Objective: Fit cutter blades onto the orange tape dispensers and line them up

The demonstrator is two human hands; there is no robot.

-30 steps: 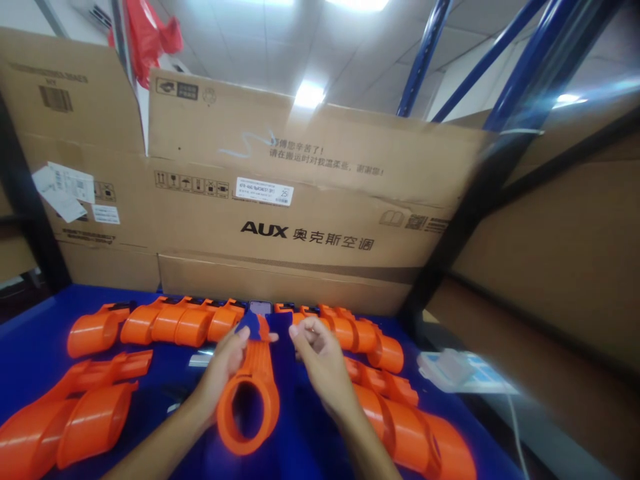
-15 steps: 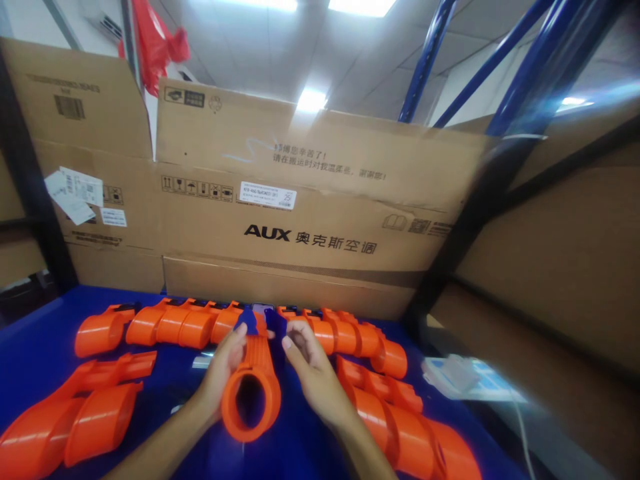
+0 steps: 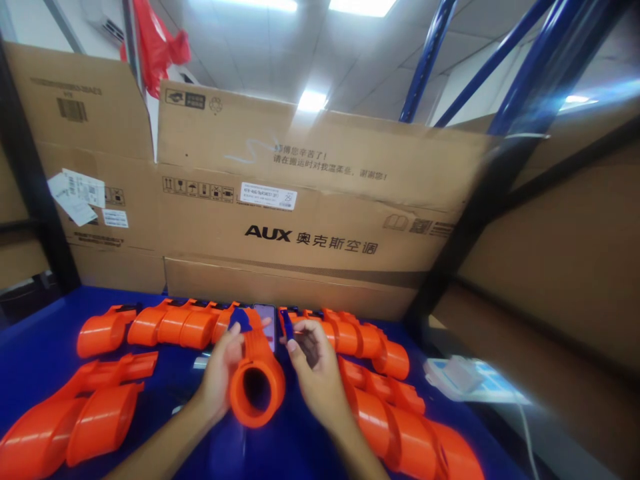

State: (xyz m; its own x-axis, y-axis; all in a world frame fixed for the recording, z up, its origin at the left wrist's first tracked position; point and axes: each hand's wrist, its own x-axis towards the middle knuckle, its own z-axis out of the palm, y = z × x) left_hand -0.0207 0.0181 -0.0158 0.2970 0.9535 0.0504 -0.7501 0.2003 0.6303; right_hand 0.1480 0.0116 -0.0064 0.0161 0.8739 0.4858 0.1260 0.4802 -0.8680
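Note:
My left hand [image 3: 220, 367] is closed on an orange plastic part [image 3: 258, 351] with a round ring at its lower end and a ribbed neck above. A dark blue piece [image 3: 240, 319] shows at the neck's top, by my left fingertips; whether it is fixed there I cannot tell. Just to the right, my right hand [image 3: 317, 373] pinches a small, narrow dark blue piece [image 3: 287, 325], apart from the orange part. Behind the neck a phone [image 3: 271, 327] with a lit screen is partly hidden.
Several similar orange parts [image 3: 187, 328] stand in a row along the back of the blue table [image 3: 200, 440]. More orange parts [image 3: 103, 423] lie at left, and others [image 3: 407, 433] at right. A cardboard sheet [image 3: 310, 267] stands behind. A white power strip [image 3: 465, 380] with a cable lies at right.
The orange part has shifted slightly right and up, its neck leaning left. My right hand's blue piece has moved away from it and turned nearly edge-on. More of the phone shows.

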